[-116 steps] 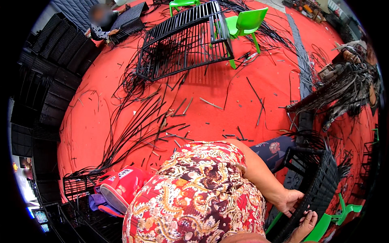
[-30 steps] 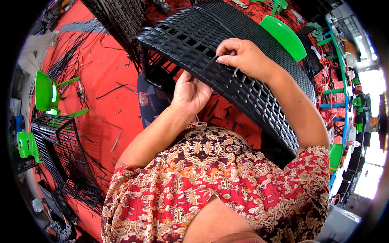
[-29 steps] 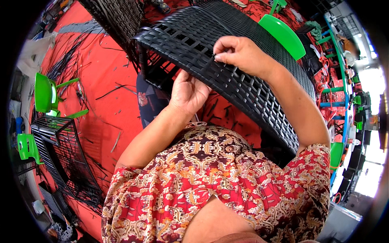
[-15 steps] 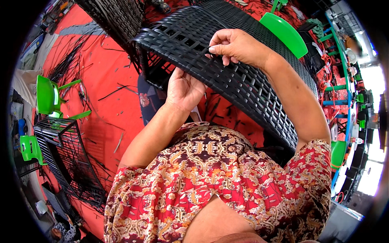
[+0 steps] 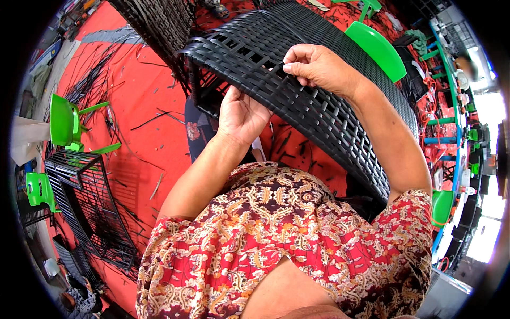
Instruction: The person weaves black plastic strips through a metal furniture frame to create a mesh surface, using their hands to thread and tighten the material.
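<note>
A wide red floor [image 5: 141, 106] is spreading around me, a big black woven piece [image 5: 297, 109] is slanting before me, and a black barred frame [image 5: 71, 194] and a green chair [image 5: 62, 119] are sitting to my left. The woven piece is lying under my right hand [image 5: 321, 66], whose thumb and finger are almost meeting, and its edge is hiding my left hand's [image 5: 243, 114] fingertips, so I can't tell what either is holding.

We look down, fisheye-wide, from the head. The shirt [image 5: 287, 218] is nearest, left hand [image 5: 241, 118] and right hand [image 5: 323, 69] just beyond.
</note>
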`<state>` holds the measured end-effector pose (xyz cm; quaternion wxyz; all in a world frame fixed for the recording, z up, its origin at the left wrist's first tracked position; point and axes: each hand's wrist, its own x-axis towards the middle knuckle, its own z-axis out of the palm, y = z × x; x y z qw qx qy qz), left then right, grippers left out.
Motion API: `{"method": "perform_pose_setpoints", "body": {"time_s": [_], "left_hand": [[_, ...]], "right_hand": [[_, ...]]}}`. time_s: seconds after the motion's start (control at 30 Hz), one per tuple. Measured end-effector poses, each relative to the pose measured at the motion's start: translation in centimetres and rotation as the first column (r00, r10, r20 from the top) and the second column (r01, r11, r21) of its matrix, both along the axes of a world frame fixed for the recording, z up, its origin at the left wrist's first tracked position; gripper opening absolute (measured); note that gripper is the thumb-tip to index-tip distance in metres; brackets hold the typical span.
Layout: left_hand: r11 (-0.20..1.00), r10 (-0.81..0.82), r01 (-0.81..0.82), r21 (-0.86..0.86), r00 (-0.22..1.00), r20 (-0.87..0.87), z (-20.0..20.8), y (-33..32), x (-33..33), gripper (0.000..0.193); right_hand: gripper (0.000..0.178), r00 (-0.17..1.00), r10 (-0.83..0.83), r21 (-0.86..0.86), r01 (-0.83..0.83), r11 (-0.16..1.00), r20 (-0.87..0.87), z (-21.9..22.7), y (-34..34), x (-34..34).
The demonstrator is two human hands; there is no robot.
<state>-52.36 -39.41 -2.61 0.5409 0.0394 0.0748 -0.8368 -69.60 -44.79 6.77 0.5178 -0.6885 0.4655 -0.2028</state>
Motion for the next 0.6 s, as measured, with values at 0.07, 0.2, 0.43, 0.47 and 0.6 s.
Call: {"method": "perform_pose_setpoints", "body": {"time_s": [0.07,0.2,0.43,0.47,0.6], "left_hand": [[0.998,-0.024,0.022,-0.059,0.999,-0.033,0.0,-0.1,0.0,0.039],[0.984,-0.085,0.068,-0.166,0.992,-0.092,-0.4,-0.3,0.3,0.041],[0.999,-0.008,0.014,-0.036,0.990,0.138,0.4,0.0,0.3,0.041],[1.000,-0.006,0.008,-0.015,0.991,0.132,0.3,0.0,0.2,0.040],[0.999,0.001,-0.005,0.039,0.993,0.115,0.4,0.0,-0.6,0.034]], "right_hand": [[0.011,0.999,0.011,-0.050,-0.009,0.999,0.047,0.2,-0.4,0.3],[0.011,0.994,-0.040,-0.073,0.047,0.996,0.097,0.8,-0.9,1.1],[0.014,0.991,-0.111,0.135,0.099,0.986,0.078,0.3,0.5,0.3],[0.014,0.989,-0.129,0.171,0.114,0.979,0.079,0.5,0.6,-0.1],[0.016,0.991,-0.107,0.260,0.083,0.962,0.081,0.4,1.1,-1.1]]}}
